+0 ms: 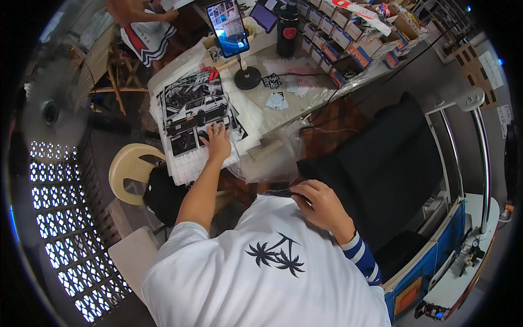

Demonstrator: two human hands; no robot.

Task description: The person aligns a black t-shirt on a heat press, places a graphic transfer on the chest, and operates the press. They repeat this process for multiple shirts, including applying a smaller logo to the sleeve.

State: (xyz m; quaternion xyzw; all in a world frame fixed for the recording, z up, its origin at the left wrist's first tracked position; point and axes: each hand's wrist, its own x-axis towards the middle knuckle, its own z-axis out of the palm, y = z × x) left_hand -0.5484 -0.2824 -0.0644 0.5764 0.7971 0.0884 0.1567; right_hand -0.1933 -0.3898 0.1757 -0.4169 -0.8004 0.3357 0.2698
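Observation:
My left hand reaches forward and lies with its fingers spread on a stack of printed sheets. The top printed sheet bears a white car over black-and-white artwork with a bit of red lettering. Translucent white sheets stick out from under it. My right hand is at my waist, just above the hem of my white T-shirt with its palm-tree print. Its fingers are curled together by a dark edge there, and what they hold, if anything, is hidden.
A phone on a round-based stand, a black tumbler and small printed pieces are on the table. Boxes stack at the back right. Beside me are a beige plastic chair, a fan and a black-covered machine. Another person is at the far left.

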